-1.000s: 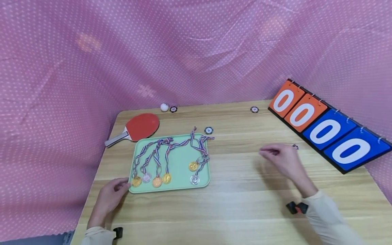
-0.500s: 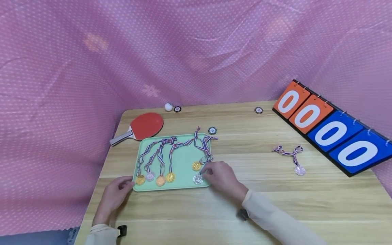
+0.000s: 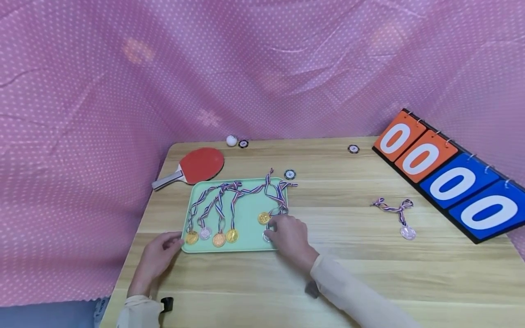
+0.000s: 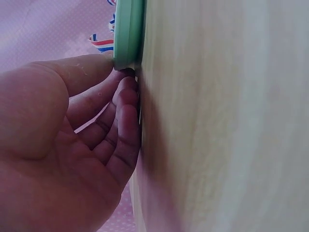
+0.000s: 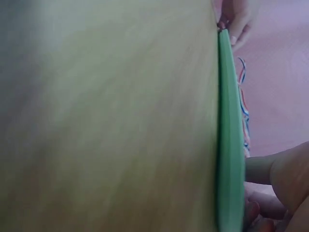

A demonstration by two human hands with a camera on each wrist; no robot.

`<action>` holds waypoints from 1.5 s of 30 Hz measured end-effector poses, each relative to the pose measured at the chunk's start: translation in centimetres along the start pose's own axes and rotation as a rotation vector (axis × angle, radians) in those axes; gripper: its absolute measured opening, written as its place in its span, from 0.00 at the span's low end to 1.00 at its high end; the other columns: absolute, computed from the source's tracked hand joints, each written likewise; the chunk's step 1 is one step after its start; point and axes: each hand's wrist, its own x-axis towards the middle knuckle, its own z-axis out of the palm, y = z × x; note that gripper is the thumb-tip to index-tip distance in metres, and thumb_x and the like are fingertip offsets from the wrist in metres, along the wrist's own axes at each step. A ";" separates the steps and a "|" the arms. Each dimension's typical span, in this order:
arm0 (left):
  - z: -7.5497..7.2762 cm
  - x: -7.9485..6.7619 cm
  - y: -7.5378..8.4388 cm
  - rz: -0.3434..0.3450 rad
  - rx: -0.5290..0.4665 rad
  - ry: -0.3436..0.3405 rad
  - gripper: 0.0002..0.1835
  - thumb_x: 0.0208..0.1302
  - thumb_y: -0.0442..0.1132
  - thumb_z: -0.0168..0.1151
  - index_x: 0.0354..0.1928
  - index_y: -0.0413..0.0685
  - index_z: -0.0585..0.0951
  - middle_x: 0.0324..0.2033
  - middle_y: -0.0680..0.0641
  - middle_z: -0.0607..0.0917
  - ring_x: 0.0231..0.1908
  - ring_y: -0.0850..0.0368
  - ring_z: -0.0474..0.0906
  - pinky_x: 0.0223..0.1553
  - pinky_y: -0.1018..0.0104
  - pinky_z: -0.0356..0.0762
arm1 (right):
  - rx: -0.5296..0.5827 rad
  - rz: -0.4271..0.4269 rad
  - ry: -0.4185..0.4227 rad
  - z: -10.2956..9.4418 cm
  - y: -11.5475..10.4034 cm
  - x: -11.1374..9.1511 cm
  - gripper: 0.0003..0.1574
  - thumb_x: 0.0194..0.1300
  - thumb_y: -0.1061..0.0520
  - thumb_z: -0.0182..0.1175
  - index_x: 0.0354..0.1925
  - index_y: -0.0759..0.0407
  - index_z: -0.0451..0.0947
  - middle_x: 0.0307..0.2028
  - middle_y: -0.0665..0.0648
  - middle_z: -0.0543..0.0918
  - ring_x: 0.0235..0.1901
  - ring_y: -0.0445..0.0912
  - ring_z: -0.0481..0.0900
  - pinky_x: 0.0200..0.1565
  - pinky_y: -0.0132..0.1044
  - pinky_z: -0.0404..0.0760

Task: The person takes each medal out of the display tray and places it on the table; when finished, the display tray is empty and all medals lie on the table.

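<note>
A green tray [image 3: 242,249] on the wooden table bears several medals with striped ribbons. My left hand [image 3: 157,255] pinches its near left corner; the left wrist view puts the thumb [image 4: 87,71] on the rim, fingers underneath. At the tray's right side my right hand [image 3: 290,239] holds a silver medal [image 3: 265,235] near its ribbon, partly covering it. Just above lies a gold medal [image 3: 264,218]. Along the left half are another gold medal [image 3: 191,237], a silver-toned one [image 3: 204,233], a bronze one [image 3: 219,239] and a further gold one [image 3: 232,235].
One more silver-toned medal [image 3: 408,232] lies on the table to the right, near a flip scoreboard [image 3: 447,177] showing zeros. A red table tennis bat [image 3: 202,165], a white ball [image 3: 231,140] and poker chips [image 3: 290,174] sit behind the tray. Pink cloth [image 3: 262,68] surrounds the table.
My right hand has moved left from beside the scoreboard to the silver medal on the tray, uncovering the medal on the table. My left hand stays at the tray's corner.
</note>
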 end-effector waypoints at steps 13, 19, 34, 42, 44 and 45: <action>0.1 0.0 0.1 -0.008 0.003 0.011 0.24 0.69 0.56 0.56 0.62 0.54 0.76 0.46 0.48 0.83 0.46 0.54 0.76 0.44 0.64 0.71 | 0.103 0.003 -0.001 0.0 0.7 0.5 0.05 0.54 0.52 0.71 0.28 0.42 0.83 0.29 0.41 0.83 0.28 0.38 0.75 0.28 0.36 0.68; 0.0 -0.1 0.1 0.010 0.001 0.025 0.24 0.69 0.55 0.56 0.61 0.53 0.77 0.45 0.48 0.84 0.45 0.54 0.76 0.44 0.65 0.71 | 0.298 0.011 -0.075 -1.6 1.6 0.2 0.04 0.55 0.55 0.71 0.28 0.45 0.83 0.26 0.43 0.85 0.28 0.38 0.78 0.33 0.35 0.76; 0.1 -0.1 0.1 0.006 -0.020 0.015 0.24 0.70 0.55 0.56 0.62 0.53 0.77 0.46 0.47 0.83 0.46 0.53 0.76 0.47 0.62 0.72 | 0.557 0.106 -0.314 -13.8 3.2 -0.8 0.12 0.58 0.52 0.69 0.40 0.56 0.86 0.34 0.52 0.88 0.35 0.47 0.83 0.39 0.36 0.80; 0.2 0.1 0.0 -0.006 -0.022 0.012 0.25 0.69 0.56 0.56 0.62 0.53 0.76 0.47 0.47 0.83 0.48 0.52 0.76 0.50 0.57 0.72 | 0.549 0.054 -0.302 -20.6 4.1 -0.3 0.17 0.61 0.50 0.68 0.45 0.58 0.84 0.36 0.48 0.88 0.34 0.41 0.80 0.36 0.34 0.78; 0.2 0.1 0.1 -0.016 -0.033 0.006 0.25 0.69 0.57 0.56 0.62 0.53 0.76 0.48 0.46 0.83 0.49 0.52 0.76 0.51 0.55 0.73 | 0.509 0.065 -0.273 -22.1 4.5 0.2 0.19 0.61 0.48 0.67 0.46 0.56 0.84 0.37 0.46 0.88 0.36 0.41 0.79 0.37 0.35 0.78; 0.2 0.1 0.1 -0.021 -0.037 0.003 0.26 0.68 0.57 0.57 0.62 0.53 0.76 0.48 0.46 0.83 0.50 0.52 0.76 0.51 0.55 0.73 | 0.486 0.074 -0.255 -22.9 4.8 0.5 0.19 0.62 0.47 0.67 0.47 0.56 0.84 0.37 0.45 0.88 0.36 0.42 0.79 0.37 0.35 0.77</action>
